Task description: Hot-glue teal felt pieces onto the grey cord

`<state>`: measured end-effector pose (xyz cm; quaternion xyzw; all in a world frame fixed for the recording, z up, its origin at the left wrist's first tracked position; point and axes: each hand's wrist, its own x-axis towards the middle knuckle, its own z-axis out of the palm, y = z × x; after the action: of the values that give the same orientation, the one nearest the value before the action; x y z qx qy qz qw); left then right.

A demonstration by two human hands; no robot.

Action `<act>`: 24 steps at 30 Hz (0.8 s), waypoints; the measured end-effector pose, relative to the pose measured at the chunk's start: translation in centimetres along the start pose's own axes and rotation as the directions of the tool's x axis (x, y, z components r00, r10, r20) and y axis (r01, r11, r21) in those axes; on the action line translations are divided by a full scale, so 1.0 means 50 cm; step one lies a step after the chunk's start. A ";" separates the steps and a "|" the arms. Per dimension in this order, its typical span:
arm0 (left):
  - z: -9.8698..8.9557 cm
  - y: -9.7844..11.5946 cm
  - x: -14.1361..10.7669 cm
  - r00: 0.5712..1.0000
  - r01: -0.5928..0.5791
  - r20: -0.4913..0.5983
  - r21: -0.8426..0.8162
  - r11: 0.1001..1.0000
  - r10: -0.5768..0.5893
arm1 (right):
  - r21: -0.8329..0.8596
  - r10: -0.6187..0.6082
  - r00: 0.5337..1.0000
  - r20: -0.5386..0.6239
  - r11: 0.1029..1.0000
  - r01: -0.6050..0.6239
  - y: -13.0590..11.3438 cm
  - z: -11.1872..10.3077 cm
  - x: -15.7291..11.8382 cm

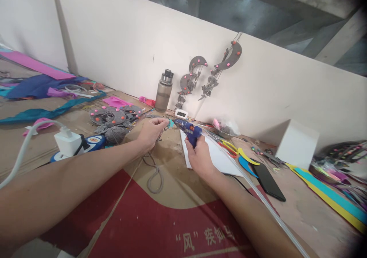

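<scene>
My right hand [200, 156] is wrapped round the handle of a blue hot glue gun [192, 131], with a long clear glue stick [252, 183] running out of its back toward me. The gun's nozzle points left, close to a small teal piece [171, 123] by my left fingertips. My left hand [151, 133] is closed in a pinch on grey yarn [156, 179], whose loop hangs down onto the cardboard. How the teal piece is held is too small to tell. White paper [213, 156] lies under and beyond my right hand.
A water bottle [164, 91] stands by the white board, where grey moon-shaped hangings [231, 59] hang. Left are grey yarn pieces [110, 120] and a power strip with a white plug [67, 141]. Right lie orange-handled scissors [228, 149], a black phone [268, 181] and coloured strips [329, 193].
</scene>
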<state>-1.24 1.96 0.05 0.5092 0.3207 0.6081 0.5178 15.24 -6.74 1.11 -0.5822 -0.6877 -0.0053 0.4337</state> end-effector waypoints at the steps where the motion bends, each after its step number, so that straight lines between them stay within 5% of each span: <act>1: 0.000 0.000 0.000 1.000 0.003 0.006 0.001 1.000 -0.003 | 0.015 0.015 1.000 -0.011 1.000 -0.015 0.000 -0.002 0.002; 4: 0.001 0.003 -0.002 1.000 0.012 0.024 0.001 1.000 -0.012 | 0.144 0.104 0.995 -0.002 0.984 -0.103 0.008 -0.008 0.016; 8: 0.002 0.009 -0.005 0.999 0.001 0.048 0.016 1.000 -0.002 | 0.303 0.273 0.945 0.180 0.899 -0.317 0.049 -0.017 0.052; 14: 0.010 0.021 -0.016 0.996 -0.042 0.086 0.093 0.995 0.034 | -0.151 0.435 0.846 0.307 0.900 -0.408 0.127 -0.037 0.089; 21: 0.019 0.025 -0.025 0.983 -0.175 0.097 0.206 0.963 0.158 | -0.347 0.376 0.890 0.257 0.896 -0.278 0.133 -0.046 0.078; 24: 0.020 0.036 -0.029 0.971 -0.239 0.090 0.357 0.903 0.221 | -0.326 0.270 0.951 0.147 0.922 -0.211 0.101 -0.043 0.070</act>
<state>-0.91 -0.04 1.57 0.6451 0.3533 0.5824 0.3461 20.78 -3.43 2.05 -0.7206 -0.6394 -0.0028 0.2681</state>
